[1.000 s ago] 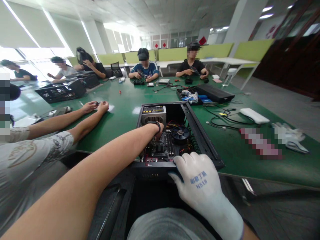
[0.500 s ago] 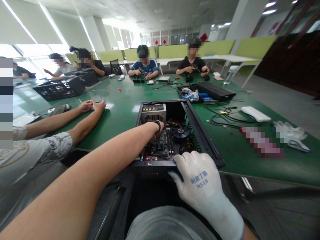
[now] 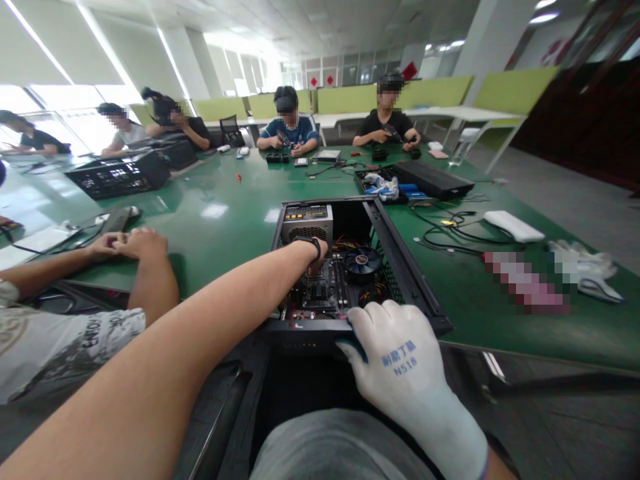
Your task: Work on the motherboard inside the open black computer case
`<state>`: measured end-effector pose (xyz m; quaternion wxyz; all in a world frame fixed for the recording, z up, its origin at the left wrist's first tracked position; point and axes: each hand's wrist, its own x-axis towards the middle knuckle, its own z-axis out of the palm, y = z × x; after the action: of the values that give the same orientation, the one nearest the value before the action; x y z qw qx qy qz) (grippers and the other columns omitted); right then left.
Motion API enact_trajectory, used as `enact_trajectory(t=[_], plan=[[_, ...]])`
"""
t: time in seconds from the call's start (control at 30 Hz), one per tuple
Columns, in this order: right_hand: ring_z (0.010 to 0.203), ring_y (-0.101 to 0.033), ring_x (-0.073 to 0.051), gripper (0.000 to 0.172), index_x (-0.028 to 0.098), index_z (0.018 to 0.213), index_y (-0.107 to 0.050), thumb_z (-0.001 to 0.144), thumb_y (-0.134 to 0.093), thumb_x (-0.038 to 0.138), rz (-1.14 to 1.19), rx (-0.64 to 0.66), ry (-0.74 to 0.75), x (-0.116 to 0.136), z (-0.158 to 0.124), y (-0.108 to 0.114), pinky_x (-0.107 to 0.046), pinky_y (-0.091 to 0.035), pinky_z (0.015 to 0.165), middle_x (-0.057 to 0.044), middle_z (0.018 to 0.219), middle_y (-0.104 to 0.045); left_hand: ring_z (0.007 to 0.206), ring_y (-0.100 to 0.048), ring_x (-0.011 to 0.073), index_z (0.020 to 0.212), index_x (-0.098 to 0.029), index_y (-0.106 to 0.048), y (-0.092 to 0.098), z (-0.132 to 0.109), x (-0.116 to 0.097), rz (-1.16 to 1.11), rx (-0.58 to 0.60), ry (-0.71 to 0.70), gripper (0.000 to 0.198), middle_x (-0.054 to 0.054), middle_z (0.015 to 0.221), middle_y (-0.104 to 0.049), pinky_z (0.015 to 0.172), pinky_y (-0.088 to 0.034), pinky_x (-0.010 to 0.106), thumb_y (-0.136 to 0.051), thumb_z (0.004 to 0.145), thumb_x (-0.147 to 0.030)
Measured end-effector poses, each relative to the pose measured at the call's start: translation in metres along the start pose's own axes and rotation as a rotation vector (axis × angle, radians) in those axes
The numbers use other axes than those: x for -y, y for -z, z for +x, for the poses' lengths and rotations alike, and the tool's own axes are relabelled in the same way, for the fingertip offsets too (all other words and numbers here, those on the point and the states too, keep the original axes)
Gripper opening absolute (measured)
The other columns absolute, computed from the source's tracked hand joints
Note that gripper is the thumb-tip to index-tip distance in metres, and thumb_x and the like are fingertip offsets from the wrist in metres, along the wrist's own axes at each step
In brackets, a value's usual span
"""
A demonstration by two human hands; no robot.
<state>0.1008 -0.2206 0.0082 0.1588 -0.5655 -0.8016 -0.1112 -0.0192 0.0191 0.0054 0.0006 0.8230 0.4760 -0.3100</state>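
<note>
An open black computer case [image 3: 411,268] lies on the green table [image 3: 235,220] in front of me. Inside it are a grey power supply [image 3: 307,223], a black cooling fan [image 3: 363,259] and the motherboard [image 3: 327,291]. My bare left hand [image 3: 316,260], with a black band at the wrist, reaches down onto the motherboard beside the fan. Its fingers are hidden behind the wrist. My right hand [image 3: 395,353], in a white glove, is closed over the case's near edge.
A neighbour's hands [image 3: 125,243] rest on the table at my left. Another open case [image 3: 117,175] stands farther left. To the right lie a black tray [image 3: 425,183], loose cables [image 3: 450,235], a white box [image 3: 513,227] and white gloves [image 3: 585,268]. Several people sit at the far side.
The neighbour's hands have drawn back to the left, toward the table edge. My own hands stay where they were on the case.
</note>
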Motion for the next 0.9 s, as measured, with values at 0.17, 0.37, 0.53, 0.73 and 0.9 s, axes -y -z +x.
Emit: enact_trajectory(t=[0.17, 0.37, 0.53, 0.73, 0.9], plan=[[0.08, -0.044, -0.022, 0.024, 0.023, 0.098, -0.062, 0.08, -0.066, 0.038, 0.005, 0.005, -0.003, 0.0, 0.0003, -0.0002, -0.036, -0.018, 0.069, -0.004, 0.085, -0.058, 0.101, -0.068, 0.0301, 0.103, -0.012, -0.077, 0.002, -0.0035, -0.0006, 0.022, 0.011, -0.025, 0.065, 0.013, 0.105, -0.075, 0.094, -0.052, 0.032, -0.091, 0.044, -0.036], [0.081, -0.044, -0.022, 0.024, 0.023, 0.097, -0.062, 0.08, -0.067, 0.039, 0.002, 0.012, -0.004, 0.0001, 0.0002, -0.0002, -0.036, -0.019, 0.07, -0.004, 0.085, -0.059, 0.101, -0.068, 0.0298, 0.108, -0.01, -0.075, 0.0029, -0.0041, -0.0005, 0.025, 0.028, -0.049, 0.068, 0.014, 0.11, -0.074, 0.094, -0.053, 0.032, -0.091, 0.046, -0.033], [0.082, -0.045, -0.023, 0.023, 0.023, 0.097, -0.062, 0.08, -0.067, 0.038, 0.001, 0.019, -0.003, 0.0, 0.0004, 0.0012, -0.036, -0.019, 0.07, -0.004, 0.085, -0.059, 0.1, -0.069, 0.0285, 0.108, -0.014, -0.076, 0.0031, -0.0026, -0.0006, 0.039, 0.034, -0.032, 0.067, 0.011, 0.107, -0.075, 0.093, -0.052, 0.031, -0.09, 0.045, -0.034], [0.079, -0.045, -0.022, 0.023, 0.023, 0.097, -0.062, 0.08, -0.067, 0.038, -0.009, 0.008, 0.002, 0.0004, 0.0007, 0.0028, -0.035, -0.019, 0.069, -0.004, 0.083, -0.059, 0.096, -0.069, 0.0288, 0.101, -0.014, -0.078, 0.0026, -0.0016, -0.0001, -0.008, 0.019, -0.025, 0.066, 0.012, 0.1, -0.076, 0.091, -0.053, 0.03, -0.091, 0.041, -0.038], [0.08, -0.045, -0.023, 0.024, 0.023, 0.096, -0.062, 0.079, -0.067, 0.039, -0.007, 0.019, -0.006, 0.0004, 0.0007, 0.0024, -0.035, -0.019, 0.069, -0.004, 0.083, -0.059, 0.094, -0.069, 0.0281, 0.101, -0.01, -0.077, 0.0011, -0.0008, 0.0003, -0.036, 0.011, -0.017, 0.066, 0.013, 0.101, -0.076, 0.093, -0.052, 0.032, -0.091, 0.042, -0.038]])
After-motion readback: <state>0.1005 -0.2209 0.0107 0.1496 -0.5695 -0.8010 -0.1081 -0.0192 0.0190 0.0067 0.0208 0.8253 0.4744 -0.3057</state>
